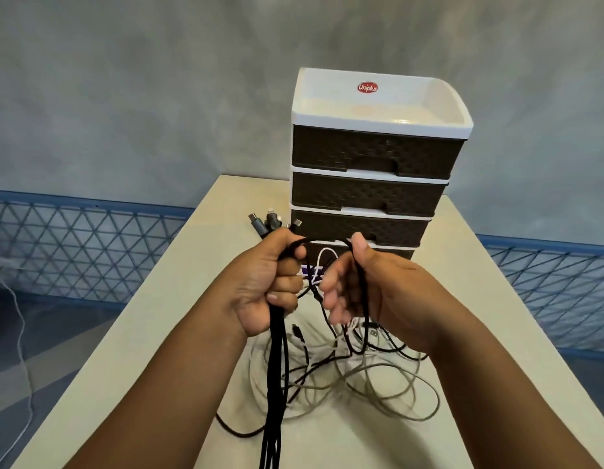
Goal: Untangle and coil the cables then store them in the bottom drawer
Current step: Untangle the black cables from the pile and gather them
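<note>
Step in hand: I judge I am at the coiling stage for one lead, the black cable [276, 350], with the rest not yet sorted.

Left hand [270, 286]: I have it fisted round several folded black strands; the plug ends [271, 220] stick up above my knuckles and the strands hang straight down off the near edge.

Right hand [358, 289]: fingers curled, thumb up, holding a loop of the same black cable that arches across from my left fist.

Remaining cables: a tangled heap of pale cables [361, 377] with thinner black leads through it lies on the table [158, 316], below and between my hands.

Drawer unit [371, 184]: stands at the far end of the table, just behind my hands; its upper drawers look closed.

Bottom drawer [392, 252]: mostly hidden by my hands, so I cannot tell whether it is open.

Next move calls for: bringing the right-hand loop over to the left fist without pulling the trailing black length into the heap, keeping the bundle tight.

Risk: the hanging strands may snag the pale loops.
</note>
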`<act>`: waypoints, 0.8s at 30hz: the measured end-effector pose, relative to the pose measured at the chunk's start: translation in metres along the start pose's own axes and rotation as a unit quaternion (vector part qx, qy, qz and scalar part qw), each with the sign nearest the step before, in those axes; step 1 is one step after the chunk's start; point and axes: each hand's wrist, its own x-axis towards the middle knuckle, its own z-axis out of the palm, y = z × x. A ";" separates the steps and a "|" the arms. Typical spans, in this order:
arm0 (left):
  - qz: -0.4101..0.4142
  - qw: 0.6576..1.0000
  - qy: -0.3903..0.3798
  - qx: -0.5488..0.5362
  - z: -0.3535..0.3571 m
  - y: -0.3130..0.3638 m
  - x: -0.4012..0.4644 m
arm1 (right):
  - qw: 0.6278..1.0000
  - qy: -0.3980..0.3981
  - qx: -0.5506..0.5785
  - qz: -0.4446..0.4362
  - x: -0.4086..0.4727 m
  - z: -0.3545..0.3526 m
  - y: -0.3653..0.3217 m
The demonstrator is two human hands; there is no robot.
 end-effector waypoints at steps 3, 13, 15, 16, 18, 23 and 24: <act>0.006 1.000 -0.002 0.010 -0.003 0.003 -0.005 | 0.993 0.096 0.038 0.062 0.016 -0.005 0.024; 0.023 0.996 -0.064 0.059 0.008 0.010 -0.026 | 0.948 0.175 -0.267 -0.004 0.042 0.013 0.055; 0.031 0.996 -0.055 0.056 0.003 0.011 -0.027 | 0.954 0.178 -0.242 0.000 0.041 0.009 0.052; 0.033 0.996 -0.056 0.053 0.000 0.012 -0.029 | 0.953 0.187 -0.237 -0.001 0.041 0.006 0.050; 0.034 0.996 -0.070 0.053 -0.003 0.011 -0.032 | 0.945 0.237 -0.225 -0.015 0.041 -0.001 0.042; 0.011 0.991 -0.090 0.095 -0.005 0.007 -0.038 | 0.929 0.335 -0.081 -0.136 0.033 -0.017 0.006; 0.010 0.991 -0.085 0.100 -0.004 0.006 -0.037 | 0.928 0.338 -0.036 -0.156 0.031 -0.018 -0.002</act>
